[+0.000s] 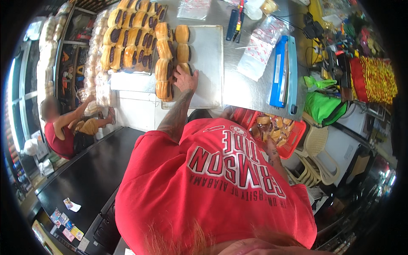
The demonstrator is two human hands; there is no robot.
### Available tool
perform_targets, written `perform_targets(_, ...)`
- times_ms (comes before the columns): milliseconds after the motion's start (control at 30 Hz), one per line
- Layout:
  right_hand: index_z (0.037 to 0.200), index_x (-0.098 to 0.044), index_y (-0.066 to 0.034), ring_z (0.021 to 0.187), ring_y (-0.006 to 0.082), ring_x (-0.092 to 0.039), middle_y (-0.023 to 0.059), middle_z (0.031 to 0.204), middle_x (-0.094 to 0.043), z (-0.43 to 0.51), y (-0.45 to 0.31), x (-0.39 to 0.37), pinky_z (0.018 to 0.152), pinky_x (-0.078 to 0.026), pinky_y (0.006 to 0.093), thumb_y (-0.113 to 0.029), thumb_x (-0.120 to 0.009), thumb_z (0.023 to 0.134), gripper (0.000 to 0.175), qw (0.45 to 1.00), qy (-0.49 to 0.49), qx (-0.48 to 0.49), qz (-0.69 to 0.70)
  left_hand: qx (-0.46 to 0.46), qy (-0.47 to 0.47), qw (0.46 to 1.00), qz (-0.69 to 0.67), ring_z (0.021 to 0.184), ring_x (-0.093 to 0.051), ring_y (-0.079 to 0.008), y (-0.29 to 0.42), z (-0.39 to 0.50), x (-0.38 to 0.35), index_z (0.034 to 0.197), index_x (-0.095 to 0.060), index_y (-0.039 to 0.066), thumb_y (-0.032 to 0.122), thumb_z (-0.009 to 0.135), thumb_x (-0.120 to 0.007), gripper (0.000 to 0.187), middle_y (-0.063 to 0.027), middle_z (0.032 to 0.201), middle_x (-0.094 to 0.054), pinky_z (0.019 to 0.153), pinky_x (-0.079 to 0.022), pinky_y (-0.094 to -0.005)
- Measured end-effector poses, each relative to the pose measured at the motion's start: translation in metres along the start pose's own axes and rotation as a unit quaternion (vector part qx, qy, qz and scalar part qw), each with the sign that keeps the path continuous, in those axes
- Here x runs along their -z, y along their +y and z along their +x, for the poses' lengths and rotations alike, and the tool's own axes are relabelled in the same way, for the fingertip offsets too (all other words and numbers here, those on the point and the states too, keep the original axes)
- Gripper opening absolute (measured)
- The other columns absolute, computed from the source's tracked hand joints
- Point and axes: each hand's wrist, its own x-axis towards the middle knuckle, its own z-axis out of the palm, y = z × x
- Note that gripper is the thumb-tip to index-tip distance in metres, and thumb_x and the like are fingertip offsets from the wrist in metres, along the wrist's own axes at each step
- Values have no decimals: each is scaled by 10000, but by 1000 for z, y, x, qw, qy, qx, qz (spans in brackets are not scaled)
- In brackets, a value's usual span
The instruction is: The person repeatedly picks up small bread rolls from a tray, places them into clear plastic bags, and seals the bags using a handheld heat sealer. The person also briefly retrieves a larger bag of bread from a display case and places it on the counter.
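My left hand (186,79) is over a metal baking tray (207,67), with thumb and fingers around the near end of a filled bread roll (185,68). Two more rolls (182,34) lie beyond it in the same row. Just left of the hand stands a row of joined rolls (163,63) with dark filling. A fuller tray load of rolls (127,38) is at the upper left. My right hand (270,142) reaches down to a red plastic basket (291,146) of wrapped rolls (280,127); its fingers are blurred and partly hidden.
On the metal table (220,12) lie printed plastic bags (259,47), a blue sealer (280,73) and a red-and-yellow tool (239,20). Stacked plastic chairs (318,149) stand at the right. A person (63,130) sits at the left by bagged goods (98,57). A black counter (92,172) is beside me.
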Motion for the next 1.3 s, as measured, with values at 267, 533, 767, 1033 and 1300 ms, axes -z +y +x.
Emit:
perform_targets(267,1341,-648,0,965,131,-644,46,1036,-714,-43,-101,-165,877,-519,284,-311,-646,1067,414,794,-192,464,-343,-142,-78,983,-86,1284,-552,-498,-27,24,9,1513,-401,128,177,831,-762,773,-260,1471,-464,1026,-512,-570)
perform_targets(533,1311,-694,-50,1026,255,-722,107,1127,-771,-53,-184,-233,955,-544,333,-253,-702,1016,357,807,-140,479,-317,-120,-376,850,-349,1261,-614,-325,-37,-27,7,1558,-432,104,181,925,-735,706,-168,1374,-590,1004,-544,-440)
perform_targets(767,1198,-725,15,994,308,-718,182,1067,-754,17,-250,-254,919,-559,396,-462,-793,920,556,703,28,614,-359,-25,-391,837,-383,1151,-681,-281,61,-116,-80,1359,-633,19,396,1031,-676,501,-143,1242,-726,990,-542,-427)
perform_targets(1033,1036,-755,-27,950,356,-720,187,999,-762,35,-259,-245,887,-543,439,-299,-700,996,281,692,-39,646,-319,-128,-175,956,-199,1157,-654,-395,106,-138,-90,1286,-639,24,318,941,-743,465,-196,1327,-626,998,-524,-502)
perform_targets(1300,1067,-772,-93,990,340,-717,140,1061,-755,-25,-266,-258,875,-558,425,-357,-731,964,286,700,-11,609,-371,-139,-146,952,-231,1112,-658,-388,124,-92,-93,1262,-632,9,351,951,-751,476,-208,1140,-706,963,-523,-487)
